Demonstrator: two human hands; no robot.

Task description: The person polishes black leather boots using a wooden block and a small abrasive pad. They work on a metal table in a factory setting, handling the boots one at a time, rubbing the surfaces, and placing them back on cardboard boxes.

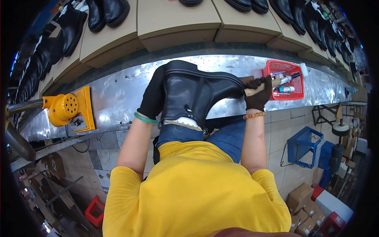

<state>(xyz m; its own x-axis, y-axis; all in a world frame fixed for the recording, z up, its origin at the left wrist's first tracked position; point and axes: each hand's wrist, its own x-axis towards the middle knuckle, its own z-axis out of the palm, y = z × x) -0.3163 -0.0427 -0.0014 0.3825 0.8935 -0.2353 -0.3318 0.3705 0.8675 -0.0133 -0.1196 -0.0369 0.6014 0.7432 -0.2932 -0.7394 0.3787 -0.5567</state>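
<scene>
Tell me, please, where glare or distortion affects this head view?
Head view: glare whitens the metal bench beside the black boot; fisheye bends the bench and shelf edges; corners go black; both hands, left and right, look sharp.

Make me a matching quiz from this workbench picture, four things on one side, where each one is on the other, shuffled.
Things:
1. black boot
2. red basket
3. yellow machine
4. wooden-handled tool

Places:
A. on the metal bench, far left
B. in the right hand
C. on the lap, held by the left hand
D. on the bench, right of the boot

Pairs: 1-C, 2-D, 3-A, 4-B
</scene>
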